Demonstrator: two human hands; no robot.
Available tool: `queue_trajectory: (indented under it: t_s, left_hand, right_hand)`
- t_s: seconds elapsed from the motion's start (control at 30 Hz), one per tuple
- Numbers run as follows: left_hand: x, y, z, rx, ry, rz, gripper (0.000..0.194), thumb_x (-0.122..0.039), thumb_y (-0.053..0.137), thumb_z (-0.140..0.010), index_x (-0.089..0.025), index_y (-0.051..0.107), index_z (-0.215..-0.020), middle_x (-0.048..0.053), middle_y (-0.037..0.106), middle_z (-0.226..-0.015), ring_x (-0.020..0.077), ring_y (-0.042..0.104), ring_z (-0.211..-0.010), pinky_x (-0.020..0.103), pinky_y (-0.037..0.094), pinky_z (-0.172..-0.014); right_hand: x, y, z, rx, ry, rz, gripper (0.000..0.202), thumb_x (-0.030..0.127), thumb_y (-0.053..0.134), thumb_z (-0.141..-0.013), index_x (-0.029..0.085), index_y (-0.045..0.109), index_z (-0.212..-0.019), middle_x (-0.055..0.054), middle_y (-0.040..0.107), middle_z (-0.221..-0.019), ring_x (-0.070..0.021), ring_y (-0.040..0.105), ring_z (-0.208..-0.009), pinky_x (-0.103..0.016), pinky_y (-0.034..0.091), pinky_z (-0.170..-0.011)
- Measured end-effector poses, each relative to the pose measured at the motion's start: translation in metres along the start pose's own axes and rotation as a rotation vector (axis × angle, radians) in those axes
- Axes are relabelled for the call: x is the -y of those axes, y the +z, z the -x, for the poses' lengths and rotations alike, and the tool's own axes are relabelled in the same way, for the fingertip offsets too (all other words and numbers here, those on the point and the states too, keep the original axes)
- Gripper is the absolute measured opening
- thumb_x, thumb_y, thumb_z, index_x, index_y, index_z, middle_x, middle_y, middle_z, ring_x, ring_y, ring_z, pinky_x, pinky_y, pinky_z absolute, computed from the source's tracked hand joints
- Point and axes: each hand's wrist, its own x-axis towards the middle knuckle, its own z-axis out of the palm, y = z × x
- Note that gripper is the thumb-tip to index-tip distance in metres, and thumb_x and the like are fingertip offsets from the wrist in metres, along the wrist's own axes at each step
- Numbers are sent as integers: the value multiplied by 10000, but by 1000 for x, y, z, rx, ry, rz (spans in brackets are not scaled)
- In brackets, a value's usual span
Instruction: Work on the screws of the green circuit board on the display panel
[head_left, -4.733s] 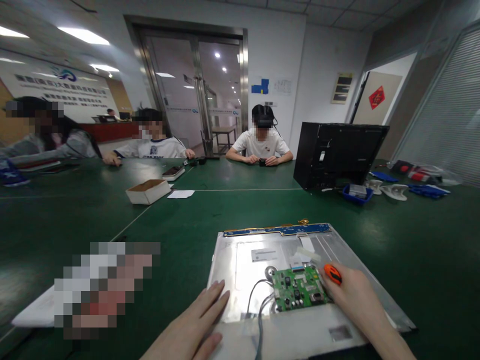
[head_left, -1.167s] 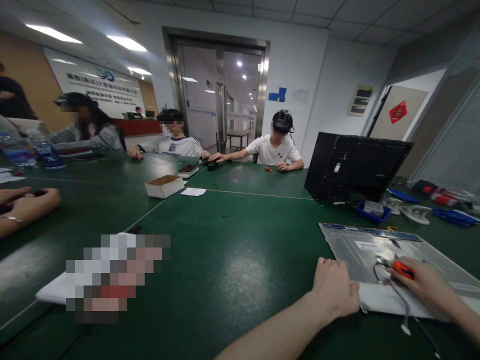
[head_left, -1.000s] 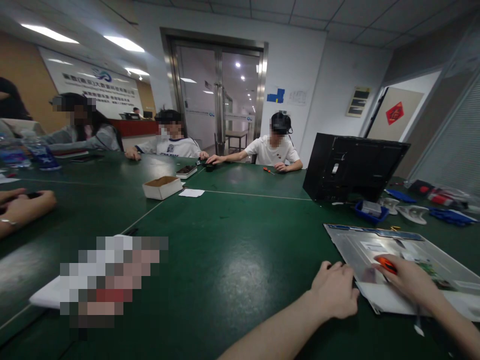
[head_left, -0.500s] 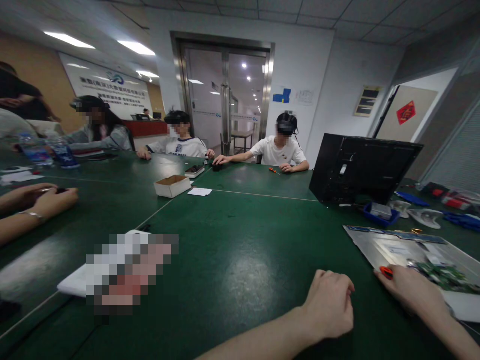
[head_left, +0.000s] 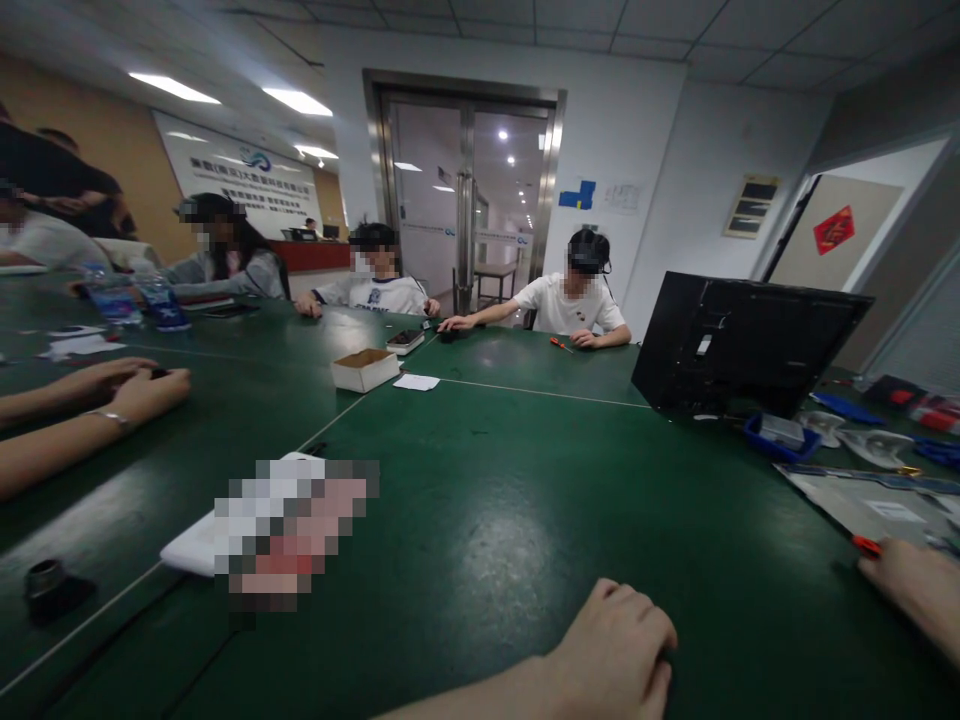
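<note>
My left hand [head_left: 619,645] rests on the green tabletop [head_left: 465,450] with its fingers curled closed, and nothing shows in them. At the right edge of the view, my right hand [head_left: 911,580] is cut off by the frame. A small orange piece, like the end of a tool handle [head_left: 866,546], sticks out at its thumb and fingertips; the rest is hidden. That hand is at the near left edge of a flat grey panel [head_left: 840,498], which carries a white label and a dark strip along its far edge.
A black monitor or TV housing [head_left: 739,345] stands behind the panel, near a blue tray [head_left: 784,440]. An open cardboard box [head_left: 364,372] and a white paper [head_left: 416,382] lie mid-table. Left are a white pixelated object [head_left: 195,550] and another person's hands [head_left: 142,390]. Several people sit opposite.
My view has turned slightly left. The grey panel has shifted right relative to the monitor, and my right hand has moved right with it. My left hand has drawn left and nearer.
</note>
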Motion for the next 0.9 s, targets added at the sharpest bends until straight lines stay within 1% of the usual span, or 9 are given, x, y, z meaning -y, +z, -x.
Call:
queue_trajectory:
  t_s: [0.1, 0.17, 0.3, 0.47, 0.57, 0.67, 0.73, 0.8, 0.9]
  left_hand:
    - [-3, -3, -1, 23, 1, -26, 198, -291, 563, -981, -169, 646, -1114, 94, 738, -1170, 242, 667, -1130, 349, 433, -1054]
    - [-5, -6, -1, 31, 6, -35, 191, -297, 568, -988, -173, 645, -1111, 90, 735, -1167, 242, 664, -1124, 353, 430, -1057]
    - [-6, -18, 0, 27, -17, -49, 179, -296, 583, -994, -165, 640, -1101, 104, 729, -1147, 257, 662, -1112, 386, 434, -1058]
    - [7, -42, 6, -94, -148, -32, 151, -248, 606, -988, -167, 645, -1109, 103, 717, -1165, 258, 650, -1110, 415, 437, -1071]
    - [19, -58, 9, -160, -225, -23, 156, -205, 607, -980, -167, 656, -1124, 99, 718, -1178, 265, 638, -1144, 417, 438, -1076]
    - [30, -73, 10, -193, -303, -5, 161, -172, 578, -986, -168, 663, -1124, 102, 719, -1194, 268, 639, -1152, 407, 452, -1060]
    - [37, -80, 10, -203, -337, -3, 180, -167, 562, -990, -159, 660, -1140, 110, 718, -1193, 270, 642, -1141, 400, 469, -1034]
    - [45, -84, 10, -203, -343, -2, 186, -164, 545, -989, -149, 658, -1136, 114, 720, -1162, 266, 651, -1099, 384, 491, -990]
    - [57, -87, 12, -197, -342, -13, 185, -185, 511, -1000, -140, 655, -1107, 124, 719, -1132, 272, 653, -1056, 385, 506, -945]
  right_hand:
    - [20, 1, 11, 45, 71, 21, 339, 354, 655, -726, 284, 521, -423, -201, 661, -559, -394, 729, -567, -497, 548, -556]
    - [41, 7, 22, 10, 47, 140, 306, 345, 603, -785, 265, 561, -492, -193, 712, -632, -389, 755, -642, -464, 562, -578]
    - [93, 31, 52, 62, -14, 205, 253, 288, 559, -851, 195, 693, -658, -191, 770, -739, -377, 777, -724, -414, 554, -608]
    - [175, 61, 116, 98, -247, 251, 177, 204, 586, -877, 161, 752, -920, -165, 798, -868, -316, 783, -835, -342, 539, -705]
    - [227, 74, 158, 103, -357, 182, 316, 140, 618, -839, 142, 722, -1137, -141, 800, -881, -284, 784, -843, -306, 540, -733]
    - [278, 81, 191, 187, -460, 120, 520, 126, 667, -799, 114, 650, -1319, -196, 787, -1124, -285, 788, -898, -301, 557, -745]
    - [310, 83, 206, 273, -516, 76, 599, 145, 705, -785, 103, 615, -1376, -220, 760, -1210, -277, 792, -854, -299, 563, -710]
    - [342, 84, 217, 347, -557, 31, 651, 177, 753, -766, 77, 601, -1392, -226, 773, -1149, -298, 794, -824, -314, 570, -674]
    - [384, 88, 231, 364, -662, -53, 649, 203, 777, -782, 81, 601, -1395, -255, 735, -1247, -288, 792, -793, -314, 574, -616]
